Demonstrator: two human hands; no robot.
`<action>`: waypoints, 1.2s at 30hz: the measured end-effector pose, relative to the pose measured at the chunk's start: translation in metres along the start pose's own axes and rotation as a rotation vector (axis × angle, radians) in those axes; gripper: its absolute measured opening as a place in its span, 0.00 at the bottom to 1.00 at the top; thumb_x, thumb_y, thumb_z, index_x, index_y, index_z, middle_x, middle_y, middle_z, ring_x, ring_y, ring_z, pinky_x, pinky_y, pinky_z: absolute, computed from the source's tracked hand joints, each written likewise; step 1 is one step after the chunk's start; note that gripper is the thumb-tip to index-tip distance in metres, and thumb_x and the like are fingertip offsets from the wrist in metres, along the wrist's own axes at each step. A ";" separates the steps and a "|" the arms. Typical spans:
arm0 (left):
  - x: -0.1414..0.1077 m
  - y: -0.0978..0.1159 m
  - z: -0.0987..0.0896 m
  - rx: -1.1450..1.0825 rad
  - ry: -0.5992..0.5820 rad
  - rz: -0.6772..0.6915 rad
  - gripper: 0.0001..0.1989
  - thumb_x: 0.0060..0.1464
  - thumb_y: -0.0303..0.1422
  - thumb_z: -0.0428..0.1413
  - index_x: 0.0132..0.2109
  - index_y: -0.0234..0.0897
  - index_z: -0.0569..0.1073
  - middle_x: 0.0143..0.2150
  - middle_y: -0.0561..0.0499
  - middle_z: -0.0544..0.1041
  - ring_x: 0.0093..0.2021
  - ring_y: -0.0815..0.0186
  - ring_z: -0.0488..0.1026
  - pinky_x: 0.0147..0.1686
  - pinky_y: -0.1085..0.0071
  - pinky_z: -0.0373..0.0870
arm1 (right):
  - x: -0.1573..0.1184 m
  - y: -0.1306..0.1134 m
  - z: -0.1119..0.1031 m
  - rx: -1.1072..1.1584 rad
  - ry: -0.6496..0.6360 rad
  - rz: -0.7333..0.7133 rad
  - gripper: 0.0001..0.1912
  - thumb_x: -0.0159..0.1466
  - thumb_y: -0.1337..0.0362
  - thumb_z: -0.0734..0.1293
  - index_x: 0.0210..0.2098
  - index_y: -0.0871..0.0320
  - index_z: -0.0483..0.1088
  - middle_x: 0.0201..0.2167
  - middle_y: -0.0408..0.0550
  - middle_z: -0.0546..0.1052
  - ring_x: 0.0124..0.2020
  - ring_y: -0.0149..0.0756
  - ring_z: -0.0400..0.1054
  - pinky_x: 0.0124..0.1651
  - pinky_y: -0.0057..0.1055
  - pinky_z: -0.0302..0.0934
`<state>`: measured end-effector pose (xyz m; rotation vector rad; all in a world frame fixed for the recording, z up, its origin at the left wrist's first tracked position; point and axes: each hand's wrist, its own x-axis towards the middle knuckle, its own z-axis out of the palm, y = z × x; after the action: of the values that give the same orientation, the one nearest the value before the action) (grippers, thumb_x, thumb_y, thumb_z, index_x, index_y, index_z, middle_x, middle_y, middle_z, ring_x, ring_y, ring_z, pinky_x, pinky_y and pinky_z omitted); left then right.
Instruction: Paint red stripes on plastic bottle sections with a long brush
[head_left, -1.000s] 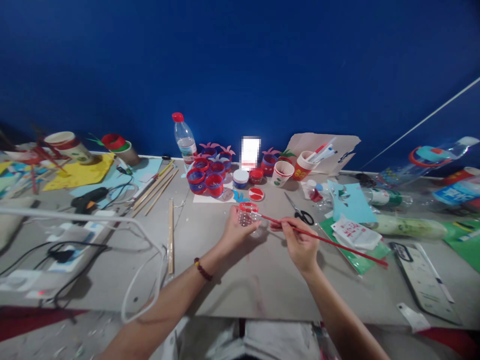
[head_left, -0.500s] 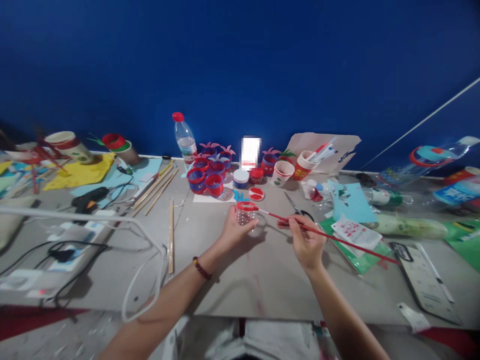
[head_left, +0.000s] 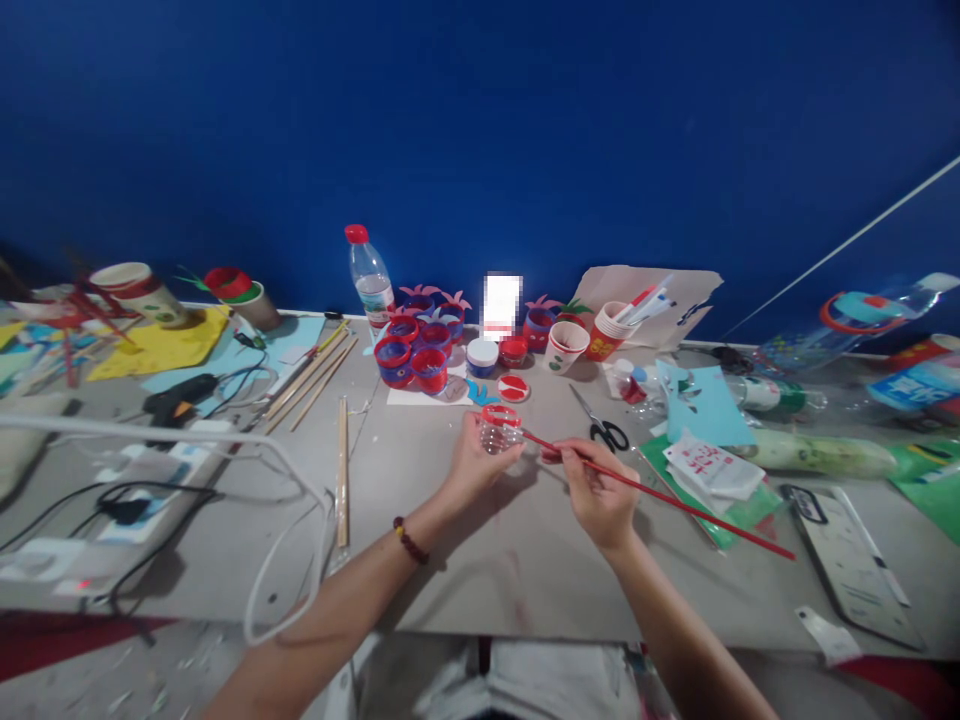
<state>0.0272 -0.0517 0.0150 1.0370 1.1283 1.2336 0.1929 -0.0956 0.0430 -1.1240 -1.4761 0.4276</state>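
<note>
My left hand (head_left: 478,452) is closed round a small clear plastic cup (head_left: 499,432), like a cut bottle piece, with red paint along its rim. In my right hand (head_left: 600,490) is a long red paintbrush (head_left: 675,502), its tip at the cup's rim or just inside; I cannot tell which. Beyond the cup lies a round lid with red paint (head_left: 514,388). Behind that stand an open red paint jar (head_left: 514,351) and a white-lidded jar (head_left: 481,356). Several red and blue painted cups (head_left: 412,350) cluster to their left.
Black scissors (head_left: 609,433) lie right of the brush. A water bottle (head_left: 368,280) and paper cups (head_left: 567,346) stand along the blue wall. Wooden sticks (head_left: 343,470), a glue gun (head_left: 180,398) and a power strip (head_left: 161,500) are on the left, a phone (head_left: 851,565) on the right.
My left hand and the cup have shifted slightly right. My right hand has moved left and a little down, bringing the brush tip from across the rim to the cup's right side.
</note>
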 end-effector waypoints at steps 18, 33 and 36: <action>0.006 -0.003 -0.006 -0.050 -0.036 0.002 0.26 0.40 0.35 0.71 0.44 0.40 0.67 0.42 0.48 0.79 0.40 0.62 0.77 0.41 0.63 0.73 | 0.005 0.009 -0.009 -0.040 0.089 0.010 0.07 0.67 0.61 0.66 0.34 0.55 0.75 0.28 0.48 0.82 0.29 0.40 0.79 0.35 0.36 0.74; 0.010 0.015 -0.014 -0.158 -0.237 -0.053 0.22 0.45 0.40 0.68 0.47 0.39 0.77 0.48 0.44 0.80 0.49 0.56 0.76 0.51 0.60 0.70 | 0.016 -0.002 -0.009 0.266 0.210 0.178 0.13 0.64 0.54 0.69 0.33 0.57 0.73 0.23 0.46 0.80 0.22 0.38 0.77 0.25 0.34 0.75; 0.010 0.013 -0.015 -0.169 -0.247 -0.063 0.21 0.46 0.40 0.68 0.47 0.39 0.77 0.46 0.45 0.80 0.47 0.57 0.76 0.51 0.61 0.70 | 0.013 -0.002 -0.006 0.301 0.153 0.182 0.11 0.65 0.56 0.70 0.34 0.58 0.73 0.25 0.48 0.81 0.24 0.39 0.78 0.26 0.34 0.76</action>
<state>0.0107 -0.0412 0.0248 0.9872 0.8452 1.0966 0.1996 -0.0876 0.0535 -1.0273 -1.1374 0.6526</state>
